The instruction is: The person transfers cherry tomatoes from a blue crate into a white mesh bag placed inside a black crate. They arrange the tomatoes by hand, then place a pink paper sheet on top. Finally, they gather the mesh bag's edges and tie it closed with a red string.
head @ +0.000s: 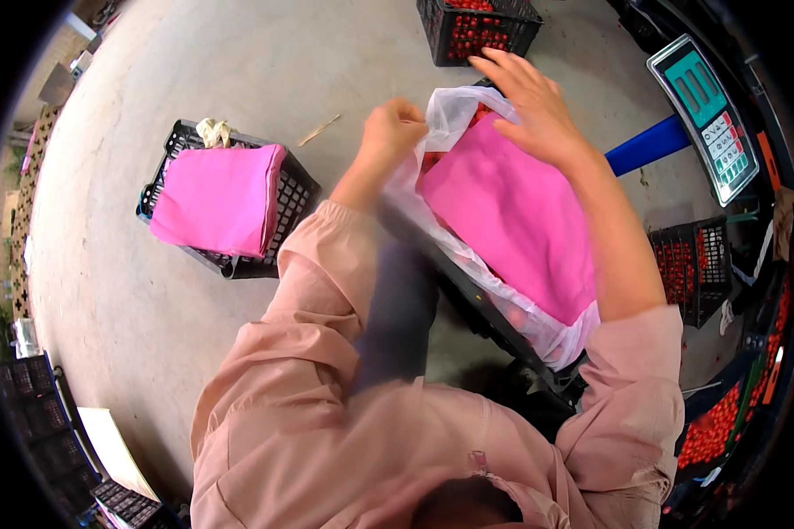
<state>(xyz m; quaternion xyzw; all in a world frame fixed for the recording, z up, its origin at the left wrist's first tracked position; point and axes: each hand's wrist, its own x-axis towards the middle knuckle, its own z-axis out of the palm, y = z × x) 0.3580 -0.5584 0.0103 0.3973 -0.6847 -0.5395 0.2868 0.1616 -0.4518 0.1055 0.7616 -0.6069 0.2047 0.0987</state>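
In front of me a black plastic crate (466,291) holds small red fruits that look like cherry tomatoes (482,114). A thin white plastic liner (451,109) runs around its inside and folds over the rim. Over most of the fruit lies a pink sheet (509,205), wrinkled toward the near end. At the crate's far left corner my left hand (396,129) pinches the liner's edge between thumb and fingers. My right hand (536,109) is spread above the far end, its thumb close to the sheet; whether it touches the sheet or liner I cannot tell.
Left on the concrete floor, an upturned-looking black crate (298,192) bears a stack of pink sheets (215,198) and a pale crumpled glove or cloth (214,132). A scale display (705,119) on a blue post (648,145) rises at right. Fruit-filled crates (480,36) stand beyond.
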